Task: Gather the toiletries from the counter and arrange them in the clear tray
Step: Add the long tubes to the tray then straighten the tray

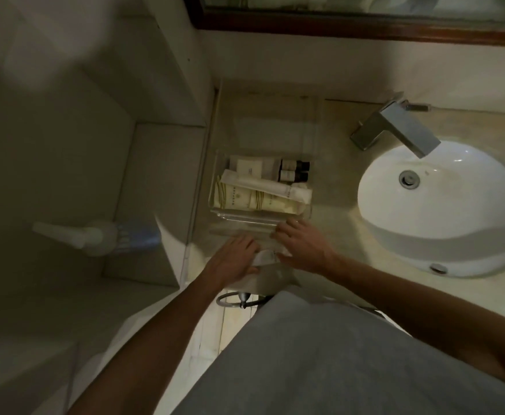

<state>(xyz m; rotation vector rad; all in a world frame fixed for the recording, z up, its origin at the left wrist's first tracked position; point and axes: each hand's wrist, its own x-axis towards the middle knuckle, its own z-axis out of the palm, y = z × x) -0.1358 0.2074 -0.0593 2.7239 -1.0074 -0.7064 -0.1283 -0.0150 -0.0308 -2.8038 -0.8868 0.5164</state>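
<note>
The clear tray [224, 215] sits on the table [332, 223], against the left edge of the surface and to the left of the white basin [443, 211]. Its far compartment holds a pale box-shaped packet [249, 166] with two small dark-capped bottles [293, 170] just beside it on the right. The next compartment toward the person holds cream-coloured tubes [245, 200] lying on their sides, with a long white wrapped item [270, 187] laid diagonally across them. The nearest section of the tray, directly in front of the hands, shows only transparent walls; its contents cannot be made out. The left hand [234, 259] lies palm down at the table's near edge, fingers loosely curled over a white packet [267, 259]; whether it actually grips the packet cannot be determined. The right hand [300, 245] is spread flat, fingers extended, fingertips touching the tray's near wall and palm resting on or just above the same white packet. A folded white towel [270, 131] lies behind the tray, near the wall. A chrome faucet [395, 127] stands over the basin. A pump bottle [101, 238] lies blurred on the lower ledge, well apart to the left.
</note>
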